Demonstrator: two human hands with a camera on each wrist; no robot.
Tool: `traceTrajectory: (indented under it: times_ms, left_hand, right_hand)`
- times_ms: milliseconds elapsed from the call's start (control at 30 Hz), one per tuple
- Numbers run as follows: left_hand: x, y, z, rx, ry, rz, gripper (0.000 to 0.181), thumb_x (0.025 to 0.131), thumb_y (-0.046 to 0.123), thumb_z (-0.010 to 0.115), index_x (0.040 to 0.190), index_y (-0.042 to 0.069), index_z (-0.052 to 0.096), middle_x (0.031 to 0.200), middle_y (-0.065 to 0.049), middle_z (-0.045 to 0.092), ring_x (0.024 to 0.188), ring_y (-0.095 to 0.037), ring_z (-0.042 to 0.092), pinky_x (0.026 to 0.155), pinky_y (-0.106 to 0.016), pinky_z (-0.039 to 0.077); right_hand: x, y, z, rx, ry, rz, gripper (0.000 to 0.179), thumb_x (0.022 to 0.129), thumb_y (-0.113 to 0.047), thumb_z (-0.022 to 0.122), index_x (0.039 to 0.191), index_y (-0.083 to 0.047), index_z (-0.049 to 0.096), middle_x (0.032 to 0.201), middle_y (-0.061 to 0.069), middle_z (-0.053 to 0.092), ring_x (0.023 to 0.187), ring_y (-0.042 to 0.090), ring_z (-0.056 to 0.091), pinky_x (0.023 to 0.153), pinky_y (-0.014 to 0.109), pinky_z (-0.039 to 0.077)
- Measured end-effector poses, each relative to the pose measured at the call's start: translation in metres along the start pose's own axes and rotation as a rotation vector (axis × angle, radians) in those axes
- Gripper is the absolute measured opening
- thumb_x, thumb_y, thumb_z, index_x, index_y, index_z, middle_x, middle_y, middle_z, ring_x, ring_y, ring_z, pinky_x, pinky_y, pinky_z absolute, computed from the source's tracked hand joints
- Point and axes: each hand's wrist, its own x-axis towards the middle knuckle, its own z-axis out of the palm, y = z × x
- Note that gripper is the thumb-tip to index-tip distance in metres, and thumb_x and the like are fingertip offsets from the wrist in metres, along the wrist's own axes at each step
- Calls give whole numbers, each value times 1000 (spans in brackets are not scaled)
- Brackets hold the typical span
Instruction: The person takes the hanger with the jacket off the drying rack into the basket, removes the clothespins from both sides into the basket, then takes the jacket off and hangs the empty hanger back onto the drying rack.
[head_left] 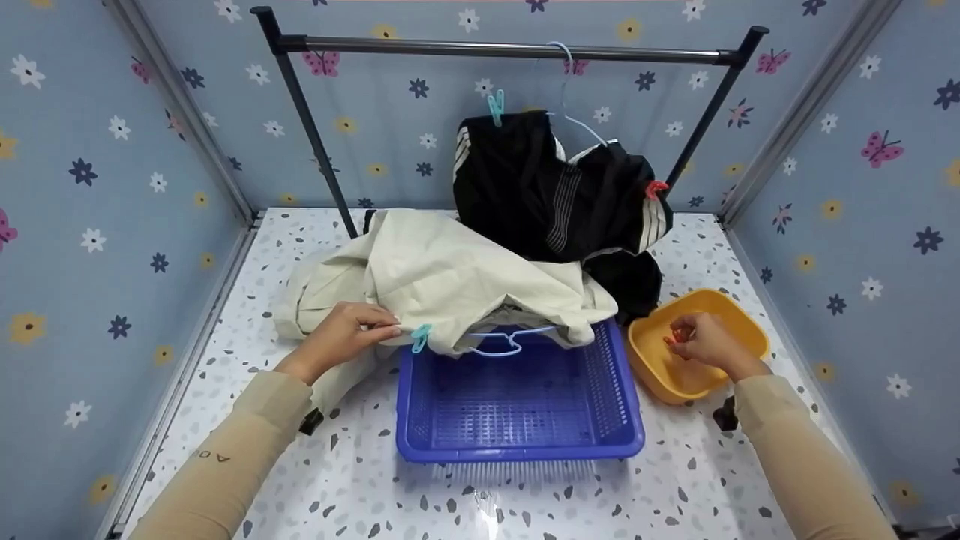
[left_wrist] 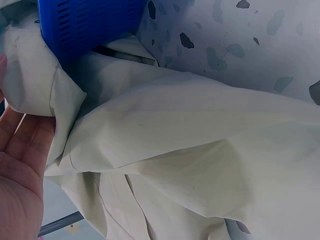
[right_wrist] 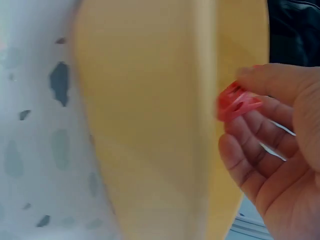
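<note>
A cream garment [head_left: 450, 262] lies draped over the back of a blue plastic basket [head_left: 521, 453], with a light-blue hanger [head_left: 514, 345] inside it, hook toward me. One teal clothespin [head_left: 421, 337] is clipped on the garment's near left edge. Just left of that clothespin, my left hand [head_left: 341, 336] pinches the cloth. In the left wrist view its fingers lie partly behind a fold. My right hand [head_left: 709, 345] is over a yellow basin [head_left: 664, 382] and pinches a red clothespin [right_wrist: 237, 102] between thumb and fingertips.
Behind the basket, a black garment [head_left: 517, 180] hangs by a hanger from a metal rack bar [head_left: 450, 49], with a teal clothespin [head_left: 496, 109] and a red clip [head_left: 655, 189] on it. Patterned walls enclose the speckled table [head_left: 337, 495] at the back and sides.
</note>
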Motion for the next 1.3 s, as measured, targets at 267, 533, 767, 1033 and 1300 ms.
traceTrajectory:
  times_ms: [267, 533, 767, 1033, 1300]
  left_hand:
    - [1, 0, 0, -1, 7, -21, 8, 101, 14, 84, 104, 9, 90, 105, -8, 88, 92, -5, 70, 85, -21, 58]
    - [1, 2, 1, -14, 20, -46, 9, 103, 16, 83, 101, 9, 88, 95, -6, 83, 84, 1, 60, 80, -19, 50]
    - [1, 1, 1, -13, 25, -58, 9, 103, 15, 82, 100, 9, 87, 93, -5, 81, 83, -1, 58, 78, -18, 47]
    - [2, 1, 3, -25, 42, -65, 10, 104, 13, 81, 105, 8, 89, 97, -9, 84, 82, 1, 59, 77, -17, 48]
    - [0, 1, 5, -17, 67, -81, 11, 105, 15, 80, 102, 10, 88, 95, -6, 83, 83, -1, 58, 77, -18, 47]
  right_hand:
    - [3, 7, 15, -100, -80, -6, 34, 96, -7, 85, 122, 14, 75, 103, 23, 77, 92, 29, 69, 90, 44, 64]
    - [4, 7, 23, -119, -80, -3, 34, 97, -8, 86, 120, 14, 75, 105, 25, 78, 95, 30, 70, 92, 49, 65]
    - [2, 5, 25, -133, -64, -25, 36, 98, -10, 86, 123, 13, 75, 100, 22, 78, 90, 27, 69, 87, 45, 63]
    - [-4, -21, 5, -136, 103, -98, 30, 101, -10, 81, 121, 12, 79, 103, 27, 81, 88, 32, 73, 85, 50, 66]
    - [-10, -71, 0, -49, 292, -298, 20, 100, -9, 83, 114, 5, 83, 100, 20, 84, 86, 24, 76, 79, 21, 61]
